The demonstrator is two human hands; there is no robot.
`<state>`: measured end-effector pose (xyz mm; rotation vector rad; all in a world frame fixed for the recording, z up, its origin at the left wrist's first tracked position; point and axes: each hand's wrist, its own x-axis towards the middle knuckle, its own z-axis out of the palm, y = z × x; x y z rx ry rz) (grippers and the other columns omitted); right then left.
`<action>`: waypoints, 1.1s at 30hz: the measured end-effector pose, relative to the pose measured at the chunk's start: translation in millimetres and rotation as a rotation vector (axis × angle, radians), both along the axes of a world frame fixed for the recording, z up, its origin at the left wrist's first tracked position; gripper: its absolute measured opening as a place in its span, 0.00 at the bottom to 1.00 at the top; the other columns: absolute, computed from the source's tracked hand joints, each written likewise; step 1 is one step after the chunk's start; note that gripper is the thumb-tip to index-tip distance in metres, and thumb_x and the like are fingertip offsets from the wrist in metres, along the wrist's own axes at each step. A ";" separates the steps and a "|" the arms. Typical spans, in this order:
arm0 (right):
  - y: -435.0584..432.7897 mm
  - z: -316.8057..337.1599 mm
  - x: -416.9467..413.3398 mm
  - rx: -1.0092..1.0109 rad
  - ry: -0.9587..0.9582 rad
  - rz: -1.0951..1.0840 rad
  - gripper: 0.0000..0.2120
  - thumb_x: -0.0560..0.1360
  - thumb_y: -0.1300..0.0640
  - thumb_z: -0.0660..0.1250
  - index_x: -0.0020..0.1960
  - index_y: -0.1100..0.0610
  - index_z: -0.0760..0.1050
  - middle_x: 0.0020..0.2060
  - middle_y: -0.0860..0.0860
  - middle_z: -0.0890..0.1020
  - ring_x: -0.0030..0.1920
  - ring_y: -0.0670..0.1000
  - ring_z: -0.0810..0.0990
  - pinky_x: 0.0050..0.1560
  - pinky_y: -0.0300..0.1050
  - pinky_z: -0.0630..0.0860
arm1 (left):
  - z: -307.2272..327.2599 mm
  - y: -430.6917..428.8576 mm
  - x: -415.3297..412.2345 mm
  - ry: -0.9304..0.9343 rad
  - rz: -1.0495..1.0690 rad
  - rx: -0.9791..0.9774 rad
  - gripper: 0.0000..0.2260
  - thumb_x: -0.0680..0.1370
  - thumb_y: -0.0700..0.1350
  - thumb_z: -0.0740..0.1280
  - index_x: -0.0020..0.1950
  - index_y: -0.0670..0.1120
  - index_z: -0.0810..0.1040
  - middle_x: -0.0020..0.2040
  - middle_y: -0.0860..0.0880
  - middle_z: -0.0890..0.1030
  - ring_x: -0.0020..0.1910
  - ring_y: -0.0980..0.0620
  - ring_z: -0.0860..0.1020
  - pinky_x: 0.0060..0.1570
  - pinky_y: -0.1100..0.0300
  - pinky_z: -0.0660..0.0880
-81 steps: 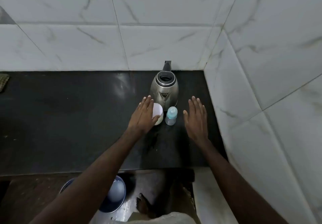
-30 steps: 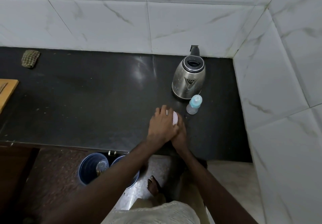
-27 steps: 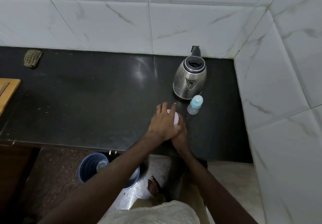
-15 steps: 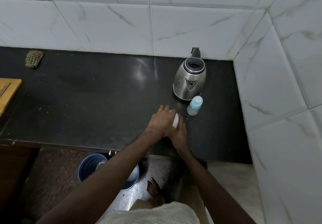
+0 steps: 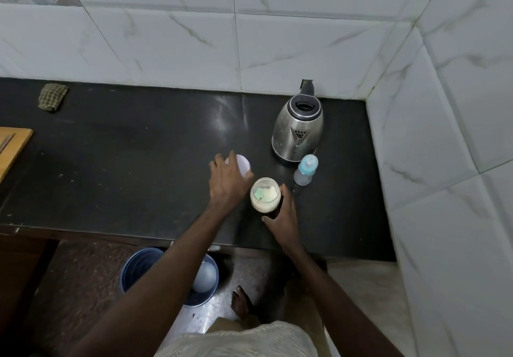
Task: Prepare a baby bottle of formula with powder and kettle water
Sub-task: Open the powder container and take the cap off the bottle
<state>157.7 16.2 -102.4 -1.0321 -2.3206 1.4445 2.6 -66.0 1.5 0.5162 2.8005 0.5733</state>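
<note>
A glass jar of pale formula powder (image 5: 265,194) stands open on the black counter (image 5: 138,162), with a green scoop lying in the powder. My right hand (image 5: 280,212) grips the jar's side. My left hand (image 5: 226,183) holds the jar's white lid (image 5: 241,163), lifted off to the left of the jar. A small baby bottle with a blue teat cap (image 5: 305,169) stands just right of the jar. Behind the bottle a steel kettle (image 5: 298,131) sits near the corner of the walls.
White marble tiles close off the back and right. A folded checked cloth (image 5: 52,97) lies at the far left back, a wooden board (image 5: 11,145) at the left edge. Below the counter's front edge stand blue buckets (image 5: 169,276) on the floor.
Both hands were clasped around the closed jar. Now my left hand has taken the lid off and moved it left, and the powder shows.
</note>
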 end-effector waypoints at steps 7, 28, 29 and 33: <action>28.5 30.5 31.3 0.170 0.055 -0.316 0.36 0.69 0.75 0.66 0.76 0.62 0.69 0.72 0.59 0.72 0.73 0.59 0.72 0.76 0.45 0.65 | -59.8 -29.8 -3.1 -0.084 -0.160 -0.192 0.38 0.76 0.53 0.73 0.81 0.42 0.61 0.72 0.39 0.69 0.71 0.36 0.67 0.63 0.43 0.74; 108.7 74.6 3.5 0.275 -0.110 -0.030 0.27 0.72 0.58 0.75 0.70 0.55 0.74 0.63 0.55 0.80 0.63 0.57 0.80 0.63 0.52 0.78 | -99.1 -71.6 86.5 0.246 -0.403 0.010 0.07 0.75 0.46 0.69 0.49 0.44 0.74 0.48 0.44 0.75 0.44 0.41 0.77 0.39 0.47 0.76; 104.8 75.3 9.1 0.270 -0.119 -0.026 0.27 0.72 0.58 0.75 0.70 0.54 0.74 0.62 0.54 0.80 0.62 0.56 0.80 0.62 0.52 0.78 | -102.1 -71.0 94.4 0.265 -0.496 0.039 0.06 0.76 0.46 0.67 0.47 0.44 0.75 0.47 0.44 0.75 0.44 0.41 0.78 0.38 0.48 0.76; 85.4 76.2 34.8 0.291 -0.146 0.002 0.27 0.72 0.57 0.77 0.69 0.55 0.75 0.63 0.54 0.81 0.62 0.56 0.80 0.62 0.50 0.77 | -96.0 -53.8 119.3 0.249 -0.773 0.097 0.14 0.78 0.51 0.62 0.56 0.42 0.77 0.54 0.43 0.76 0.50 0.42 0.79 0.44 0.51 0.79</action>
